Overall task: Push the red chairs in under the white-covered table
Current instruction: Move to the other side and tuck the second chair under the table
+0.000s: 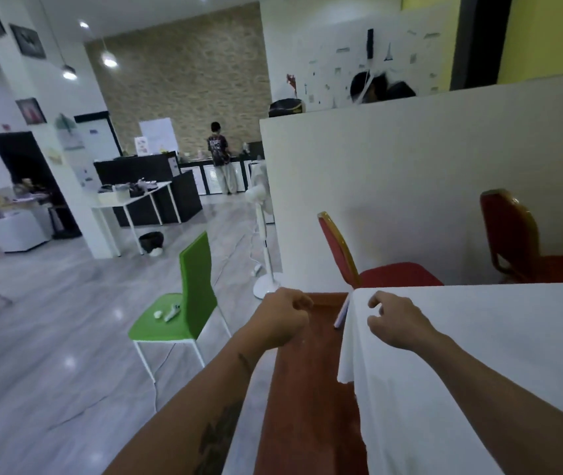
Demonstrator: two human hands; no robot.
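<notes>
The white-covered table (478, 337) fills the lower right. Two red chairs with gold frames stand at its far side, against a white partition. The nearer red chair (396, 274) has its seat partly under the table's far corner, and the second red chair (513, 234) is further right. A red-brown surface (307, 389) runs along the table's left edge; I cannot tell what it is. My left hand (283, 317) hovers over it in a loose fist, holding nothing. My right hand (396, 320) hangs over the cloth's corner, fingers curled and apart.
A green chair (194, 289) with small white items on its seat stands left of the table. A white standing fan (263, 234) is by the end of the partition (410, 166). Grey tiled floor spreads left. A person stands at a far counter (220, 159).
</notes>
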